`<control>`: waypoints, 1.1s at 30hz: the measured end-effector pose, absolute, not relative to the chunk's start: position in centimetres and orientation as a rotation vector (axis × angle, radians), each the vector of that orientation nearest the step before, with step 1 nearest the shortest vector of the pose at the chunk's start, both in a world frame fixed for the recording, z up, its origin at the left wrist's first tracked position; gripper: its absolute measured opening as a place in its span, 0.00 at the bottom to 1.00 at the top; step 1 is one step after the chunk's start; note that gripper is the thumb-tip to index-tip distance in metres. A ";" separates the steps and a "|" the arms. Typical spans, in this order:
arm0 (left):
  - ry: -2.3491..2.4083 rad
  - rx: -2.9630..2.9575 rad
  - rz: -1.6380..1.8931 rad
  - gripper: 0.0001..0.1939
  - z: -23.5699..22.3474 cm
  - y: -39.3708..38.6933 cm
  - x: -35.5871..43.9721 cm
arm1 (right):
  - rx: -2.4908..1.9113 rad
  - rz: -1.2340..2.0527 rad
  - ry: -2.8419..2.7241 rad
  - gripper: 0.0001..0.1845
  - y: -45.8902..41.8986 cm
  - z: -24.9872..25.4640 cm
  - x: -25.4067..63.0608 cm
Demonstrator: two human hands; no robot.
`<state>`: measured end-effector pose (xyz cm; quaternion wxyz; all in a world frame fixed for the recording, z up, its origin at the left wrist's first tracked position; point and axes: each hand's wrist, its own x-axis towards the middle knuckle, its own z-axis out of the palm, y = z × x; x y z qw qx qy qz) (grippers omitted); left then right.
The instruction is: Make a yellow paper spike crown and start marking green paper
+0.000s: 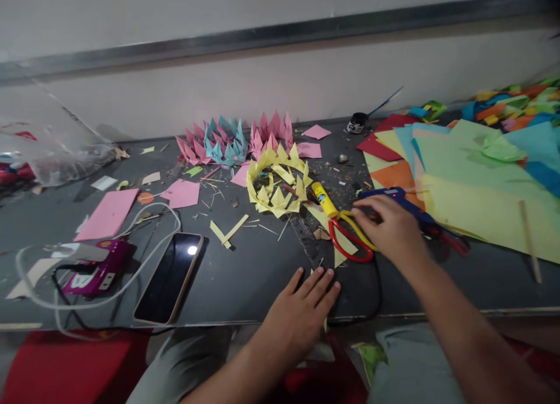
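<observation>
At the left end of the tabletop (245, 275), near its front edge, I find a purple box (94, 270) with plugs in it, ringed loosely by a white cable (83, 307). Right of it a phone (168, 278) lies face up close to the front edge, probably put there to be within reach.

Along the back edge stand pink and blue crowns (227, 144), points up, apparently set back to spare the working space. The yellow crown (280, 203) sits in front of them, near mid-tabletop.

My left hand (301, 307) lies palm down at the front edge, fingers straight and slightly spread, thumb apart. A sliver of yellow paper shows beneath it; I judge the hand is steadying that piece.

Right of the yellow crown, the glue stick (324, 199) touches or nearly touches the scissors (360, 235). These lie between the tabletop's middle and its front edge, partly on another yellow scrap (340, 259). Their visible handles run lengthwise from back left to front right; which way the blades point I cannot tell.

My right hand (391, 226) is at the yellow handle, fingers curled towards the thumb; whether they pinch it I cannot tell. The glue gun (417, 212) lies just behind, coloured sheets (464, 176) filling the right end.
</observation>
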<state>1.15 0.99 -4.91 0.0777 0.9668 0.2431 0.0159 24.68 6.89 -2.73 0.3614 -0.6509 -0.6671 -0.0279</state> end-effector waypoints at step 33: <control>1.346 1.472 1.280 0.25 -1.3 14.0 -1.8 | -1.533 0.865 -0.611 0.16 6.1 0.1 31.3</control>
